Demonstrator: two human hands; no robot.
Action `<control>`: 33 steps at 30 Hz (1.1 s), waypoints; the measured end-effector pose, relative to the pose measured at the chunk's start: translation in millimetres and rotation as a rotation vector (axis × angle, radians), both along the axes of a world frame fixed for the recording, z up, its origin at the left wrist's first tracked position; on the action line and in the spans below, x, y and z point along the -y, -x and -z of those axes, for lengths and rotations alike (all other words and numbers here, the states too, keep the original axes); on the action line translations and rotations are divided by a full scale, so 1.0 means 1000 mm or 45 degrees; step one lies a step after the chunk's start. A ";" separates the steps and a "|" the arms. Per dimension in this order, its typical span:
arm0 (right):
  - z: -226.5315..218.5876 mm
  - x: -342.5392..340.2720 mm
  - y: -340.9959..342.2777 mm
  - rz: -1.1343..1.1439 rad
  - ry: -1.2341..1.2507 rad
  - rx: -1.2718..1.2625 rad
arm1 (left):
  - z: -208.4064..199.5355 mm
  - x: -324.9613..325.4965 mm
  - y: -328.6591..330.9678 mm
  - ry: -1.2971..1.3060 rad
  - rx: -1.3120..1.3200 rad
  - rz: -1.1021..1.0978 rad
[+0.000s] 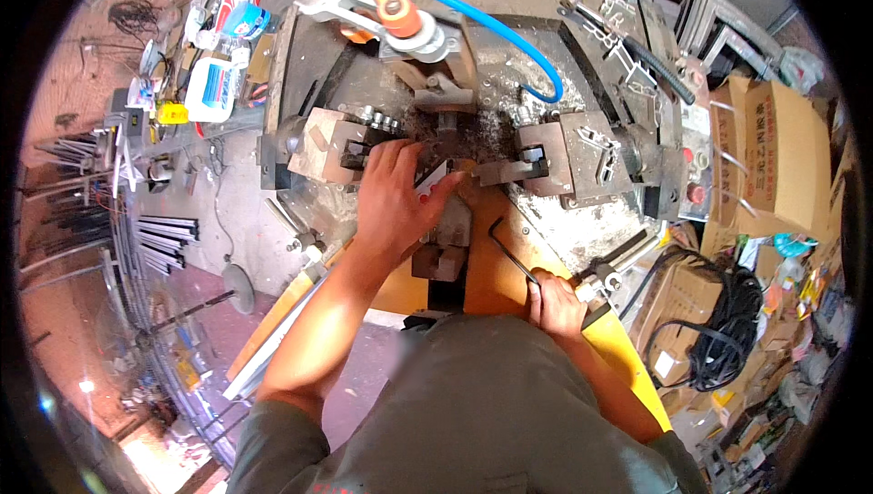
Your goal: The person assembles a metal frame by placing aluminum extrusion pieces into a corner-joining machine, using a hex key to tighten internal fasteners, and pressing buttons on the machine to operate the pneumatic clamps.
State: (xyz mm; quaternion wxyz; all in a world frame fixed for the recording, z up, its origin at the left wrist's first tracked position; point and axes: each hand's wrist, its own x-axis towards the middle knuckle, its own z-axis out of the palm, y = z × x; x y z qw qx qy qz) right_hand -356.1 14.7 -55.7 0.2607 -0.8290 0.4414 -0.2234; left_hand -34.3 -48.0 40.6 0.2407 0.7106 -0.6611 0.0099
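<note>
My left hand [396, 198] reaches into the middle of a metal machine. Between its thumb and fingers is a short pale metal profile [434, 181] with reddish spots, partly covered by the hand. My right hand [555, 305], nearer my body, is closed round the end of a black hex key [514, 255]. Its bent end points away from me over the yellow-orange machine bed [500, 289]. A steel block [327, 146] stands left of my left hand, and a matching block [551, 159] stands to the right. A dark metal block [438, 261] sits below the left hand.
An orange-and-grey arm [400, 25] with a blue hose [491, 21] hangs over the machine's far side. Bottles and a white jug [210, 90] stand at far left. Long metal profiles [168, 239] lie at left. A cardboard box [768, 153] and black cable [727, 317] are at right.
</note>
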 end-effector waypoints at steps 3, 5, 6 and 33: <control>-0.013 0.001 -0.003 0.003 0.016 -0.063 | 0.028 0.015 0.004 -0.050 0.030 -0.078; -0.023 0.001 -0.006 0.005 -0.007 -0.088 | 0.041 0.021 0.011 -0.098 -0.083 -0.165; -0.024 0.002 -0.007 0.005 -0.008 -0.087 | 0.042 0.020 0.011 -0.120 -0.079 -0.169; -0.125 0.014 -0.024 0.198 -0.757 0.384 | 0.040 0.018 0.005 -0.135 -0.212 -0.155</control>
